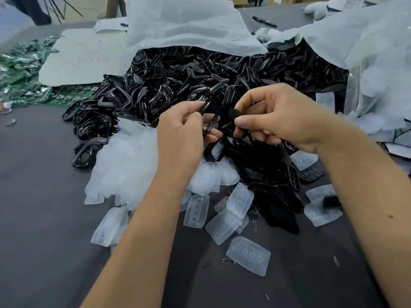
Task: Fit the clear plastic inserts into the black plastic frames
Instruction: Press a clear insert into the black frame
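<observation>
Frames of black plastic (178, 85) spill in a great heap from an opened clear bag (184, 30) across the grey table (44, 218), filling the middle of the view just beyond both hands. In front of that heap, nearer the person, lie the clear plastic inserts (222, 225), scattered flat on the table between and beside the two forearms; one insert with four round holes (248, 255) sits alone nearest the camera. A second, darker pile of black parts (266, 174) lies under the right hand.

Both bare forearms reach up from the bottom edge and meet above the near edge of the heap. The left hand (180, 132) has its fingers curled, pinching one black frame (210, 117) between thumb and fingertips, the loop standing roughly upright just to the right of the palm. The right hand (275, 116) is also curled, back of the hand up, thumb and forefinger pinched on a small dark piece (233, 113) just beside the frame; whether the two pieces touch cannot be told.

Green circuit boards (20, 70) lie at the far left and a black pen (264, 21) rests near the far edge.

What the small dark piece is cannot be made out, as the fingers cover most of it. The lower part of the held frame is hidden by the left fingers.
</observation>
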Tool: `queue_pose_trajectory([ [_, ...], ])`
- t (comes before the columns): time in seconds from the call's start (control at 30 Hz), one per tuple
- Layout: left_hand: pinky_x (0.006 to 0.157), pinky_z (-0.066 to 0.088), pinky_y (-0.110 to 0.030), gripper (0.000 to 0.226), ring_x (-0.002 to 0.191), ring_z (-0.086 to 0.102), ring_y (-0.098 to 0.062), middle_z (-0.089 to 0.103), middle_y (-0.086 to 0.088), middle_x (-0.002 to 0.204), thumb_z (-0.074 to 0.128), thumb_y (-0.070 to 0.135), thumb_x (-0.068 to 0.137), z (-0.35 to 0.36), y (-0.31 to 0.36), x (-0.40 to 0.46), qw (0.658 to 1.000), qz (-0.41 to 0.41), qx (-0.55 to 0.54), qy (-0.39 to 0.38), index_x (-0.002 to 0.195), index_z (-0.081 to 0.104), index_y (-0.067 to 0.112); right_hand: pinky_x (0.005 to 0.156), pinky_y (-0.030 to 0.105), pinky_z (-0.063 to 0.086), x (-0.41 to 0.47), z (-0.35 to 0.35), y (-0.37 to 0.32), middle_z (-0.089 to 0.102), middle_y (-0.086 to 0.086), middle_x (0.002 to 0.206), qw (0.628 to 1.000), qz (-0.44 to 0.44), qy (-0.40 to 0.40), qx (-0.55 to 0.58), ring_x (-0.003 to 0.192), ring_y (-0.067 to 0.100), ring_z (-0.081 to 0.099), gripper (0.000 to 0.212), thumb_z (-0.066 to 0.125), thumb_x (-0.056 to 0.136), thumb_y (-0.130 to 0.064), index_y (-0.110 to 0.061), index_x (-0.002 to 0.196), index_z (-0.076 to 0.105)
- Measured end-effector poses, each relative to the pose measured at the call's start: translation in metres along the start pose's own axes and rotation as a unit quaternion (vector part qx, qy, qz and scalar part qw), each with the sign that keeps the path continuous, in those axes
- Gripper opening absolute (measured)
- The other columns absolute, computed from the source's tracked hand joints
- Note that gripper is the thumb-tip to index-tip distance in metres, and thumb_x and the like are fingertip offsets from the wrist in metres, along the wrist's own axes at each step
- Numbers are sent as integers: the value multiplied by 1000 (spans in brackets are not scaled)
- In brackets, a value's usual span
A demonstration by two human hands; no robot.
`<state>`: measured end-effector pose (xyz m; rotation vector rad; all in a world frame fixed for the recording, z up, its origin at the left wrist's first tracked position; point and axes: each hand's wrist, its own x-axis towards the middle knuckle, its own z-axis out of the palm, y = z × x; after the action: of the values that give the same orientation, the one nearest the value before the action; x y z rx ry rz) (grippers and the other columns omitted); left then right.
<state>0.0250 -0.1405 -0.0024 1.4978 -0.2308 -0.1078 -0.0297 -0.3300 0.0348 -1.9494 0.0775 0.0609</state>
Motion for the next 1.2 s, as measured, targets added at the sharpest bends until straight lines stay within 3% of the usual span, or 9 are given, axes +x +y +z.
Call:
queue_pose_trajectory([
  [0.13,69,60,-26,33,73,77,-20,78,-14,97,48,-12,98,-1,-2,0,999,23,24,-22,112,72,5,41,18,42,3,6,11,77,20,87,995,-23,8,101,52,12,56,11,71,95,0,-5,103,66],
  [0.27,77,64,-33,27,83,80,-23,79,-11,98,54,-12,99,-1,-3,-2,998,51,22,-19,111,70,5,46,18,48,2,4,12,78,19,90,994,-36,-10,107,56,13,60,15,72,93,3,-6,105,69],
  [0.37,74,65,-33,22,79,80,-25,79,-11,94,60,-10,98,-1,-3,-3,998,61,0,-9,106,66,10,43,19,47,1,3,11,78,19,90,995,-25,-18,100,54,13,62,17,73,92,0,-3,107,67],
  [0.47,71,65,-33,17,75,79,-26,78,-14,91,65,-6,98,-1,-2,-3,999,53,-10,-6,112,64,1,37,18,42,1,3,12,78,20,90,995,-18,-17,92,49,13,63,15,75,92,-3,-5,100,63],
  [0.7,57,59,-27,13,60,76,-25,78,-13,84,70,-2,96,-1,-2,-3,998,59,14,-12,107,71,5,33,18,38,1,0,11,77,23,88,995,-16,-22,95,44,15,59,16,76,91,-8,-10,89,60],
  [0.83,42,45,-24,12,46,66,-19,80,-3,85,69,5,97,-3,-5,-1,995,76,60,-14,105,74,13,31,16,32,2,0,12,73,15,72,995,-15,0,96,37,11,51,11,74,94,-10,-11,96,63],
  [1.0,49,46,-20,20,49,65,-17,79,-4,89,60,5,102,-2,-8,1,996,56,65,-11,105,77,16,35,17,31,4,1,15,60,3,57,994,-37,55,87,40,12,45,8,74,94,-13,-18,94,79],
  [1.2,61,57,-21,41,62,74,-21,77,-18,98,39,-13,101,0,-1,-1,1000,6,-3,-15,125,69,3,49,20,49,4,3,13,78,15,90,981,-91,76,156,68,18,69,13,71,96,-10,-8,106,79],
])
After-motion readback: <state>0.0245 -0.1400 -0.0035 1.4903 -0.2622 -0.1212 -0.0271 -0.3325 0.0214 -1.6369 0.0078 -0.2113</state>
